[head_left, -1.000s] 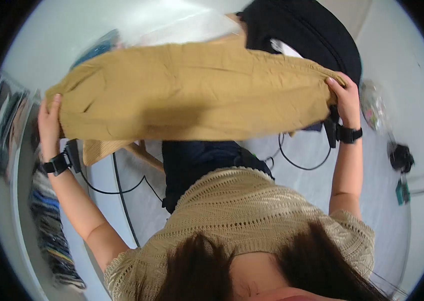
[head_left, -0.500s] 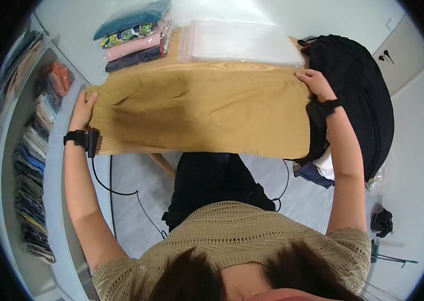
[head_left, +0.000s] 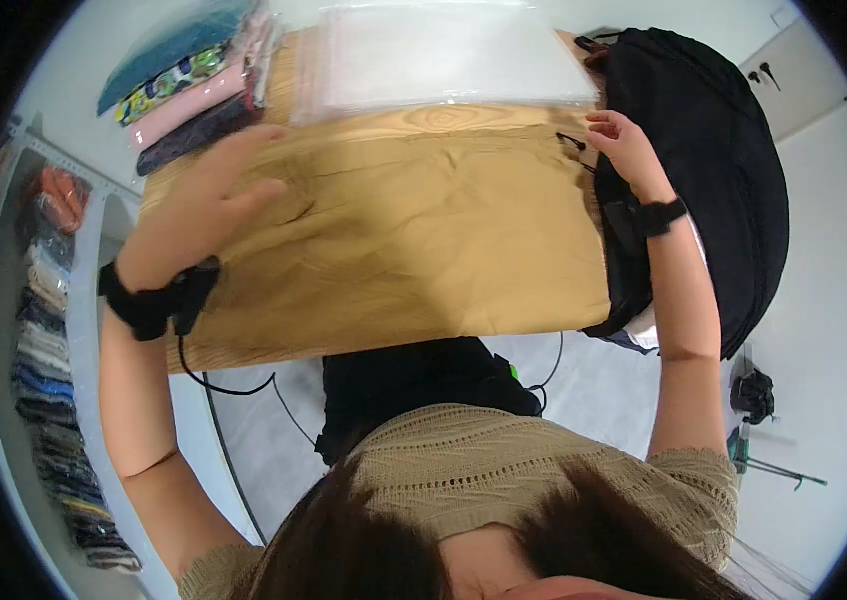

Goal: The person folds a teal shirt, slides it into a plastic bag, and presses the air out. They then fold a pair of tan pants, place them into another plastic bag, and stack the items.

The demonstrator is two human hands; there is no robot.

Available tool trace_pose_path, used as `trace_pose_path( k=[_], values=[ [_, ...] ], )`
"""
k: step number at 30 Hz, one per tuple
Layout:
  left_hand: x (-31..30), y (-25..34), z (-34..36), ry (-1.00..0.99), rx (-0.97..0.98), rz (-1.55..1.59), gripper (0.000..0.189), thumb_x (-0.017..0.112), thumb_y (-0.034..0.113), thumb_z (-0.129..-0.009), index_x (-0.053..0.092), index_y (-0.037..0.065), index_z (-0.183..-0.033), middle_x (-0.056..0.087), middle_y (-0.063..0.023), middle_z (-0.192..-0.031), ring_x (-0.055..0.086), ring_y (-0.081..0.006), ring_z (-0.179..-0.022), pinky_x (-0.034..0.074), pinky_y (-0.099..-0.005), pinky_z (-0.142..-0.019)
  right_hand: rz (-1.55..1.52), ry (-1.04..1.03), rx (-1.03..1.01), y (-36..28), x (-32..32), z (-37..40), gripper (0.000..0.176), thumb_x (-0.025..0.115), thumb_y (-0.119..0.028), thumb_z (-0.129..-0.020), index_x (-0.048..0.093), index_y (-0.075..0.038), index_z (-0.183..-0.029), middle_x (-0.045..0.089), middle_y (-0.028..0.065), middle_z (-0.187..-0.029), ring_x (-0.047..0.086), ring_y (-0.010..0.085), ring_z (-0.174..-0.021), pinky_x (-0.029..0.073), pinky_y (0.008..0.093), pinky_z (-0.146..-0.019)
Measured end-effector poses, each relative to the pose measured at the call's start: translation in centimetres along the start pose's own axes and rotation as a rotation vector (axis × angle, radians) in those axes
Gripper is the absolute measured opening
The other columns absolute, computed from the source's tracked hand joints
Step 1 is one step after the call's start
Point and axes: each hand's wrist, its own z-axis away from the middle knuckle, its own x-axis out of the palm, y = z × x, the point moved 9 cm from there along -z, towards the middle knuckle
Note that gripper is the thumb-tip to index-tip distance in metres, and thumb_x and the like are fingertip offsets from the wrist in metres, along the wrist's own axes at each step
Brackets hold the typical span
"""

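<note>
A mustard-yellow cloth lies spread over the wooden table, creased in places. My left hand is raised over the cloth's left part, thumb and fingers apart, slightly blurred, holding nothing. Near the upper right corner of the cloth is my right hand, its fingers curled loosely beside a thin black cord end. Whether those fingertips touch or pinch anything is too small to tell.
Clear plastic bags lie at the table's back. Bagged folded clothes are stacked back left. A black backpack stands at the right. Shelves of packed garments line the left side. A cable hangs from my left wrist.
My left hand has let go of the cloth's left edge and moved right and inward over it. My right hand has come off the cloth's upper right corner. The view has shifted slightly.
</note>
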Motion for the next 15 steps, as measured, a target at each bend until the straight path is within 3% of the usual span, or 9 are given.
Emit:
trace_pose_path(
  k=[1, 2, 4, 6, 11, 15],
  values=[
    [1.8, 1.2, -1.0, -0.042, 0.145, -0.023, 0.043, 0.056, 0.023, -0.090, 0.047, 0.001, -0.126, 0.053, -0.0148, -0.125, 0.050, -0.0267, -0.116, 0.037, -0.0348, -0.100, -0.007, -0.005, -0.036, -2.3, -0.8, 1.5, 0.021, 0.065, -0.009, -0.082, 0.063, 0.001, -0.100, 0.063, 0.0042, -0.083, 0.058, 0.0109, -0.076, 0.047, 0.0244, -0.067],
    [3.0, 1.4, -2.3, -0.044, 0.153, -0.013, 0.043, 0.056, 0.023, -0.090, 0.047, 0.001, -0.126, 0.053, -0.0148, -0.125, 0.050, -0.0267, -0.116, 0.037, -0.0348, -0.100, -0.014, -0.012, -0.074, -3.9, -1.2, 2.5, 0.020, 0.064, -0.009, -0.083, 0.063, 0.001, -0.101, 0.064, 0.0043, -0.083, 0.058, 0.0109, -0.076, 0.047, 0.0243, -0.068],
    [7.0, 2.3, -4.7, -0.238, 0.282, -0.121, 0.041, 0.055, 0.017, -0.090, 0.047, 0.000, -0.126, 0.053, -0.0163, -0.125, 0.048, -0.0308, -0.119, 0.036, -0.0371, -0.102, 0.017, -0.075, -0.066, -3.5, -0.5, 3.0, 0.019, 0.064, -0.008, -0.083, 0.064, 0.000, -0.100, 0.065, 0.0038, -0.083, 0.058, 0.0106, -0.075, 0.047, 0.0242, -0.068],
    [9.7, 1.7, -7.8, -0.265, 0.282, -0.100, 0.038, 0.055, 0.016, -0.089, 0.049, 0.000, -0.123, 0.054, -0.0171, -0.122, 0.048, -0.0320, -0.117, 0.037, -0.0383, -0.101, 0.026, -0.229, -0.103, -2.6, 1.5, 2.8, 0.020, 0.066, -0.010, -0.083, 0.065, 0.000, -0.100, 0.065, 0.0040, -0.082, 0.057, 0.0101, -0.073, 0.046, 0.0236, -0.067],
    [14.0, 5.1, -11.5, -0.233, 0.392, -0.024, 0.033, 0.055, 0.013, -0.086, 0.054, 0.002, -0.117, 0.056, -0.0173, -0.117, 0.049, -0.0330, -0.114, 0.038, -0.0407, -0.098, 0.064, -0.249, -0.085, -1.7, 2.9, 0.8, 0.020, 0.068, -0.013, -0.081, 0.065, 0.001, -0.095, 0.065, 0.0039, -0.078, 0.056, 0.0103, -0.070, 0.046, 0.0249, -0.065],
    [17.3, 9.6, -10.3, -0.332, 0.468, -0.012, 0.037, 0.057, 0.014, -0.085, 0.053, 0.005, -0.121, 0.049, -0.0182, -0.128, 0.044, -0.0344, -0.119, 0.034, -0.0417, -0.102, 0.171, -0.291, -0.003, -1.7, 3.0, 0.2, 0.018, 0.068, -0.015, -0.082, 0.063, 0.001, -0.089, 0.062, 0.0028, -0.074, 0.055, 0.0101, -0.068, 0.045, 0.0249, -0.064]
  ],
)
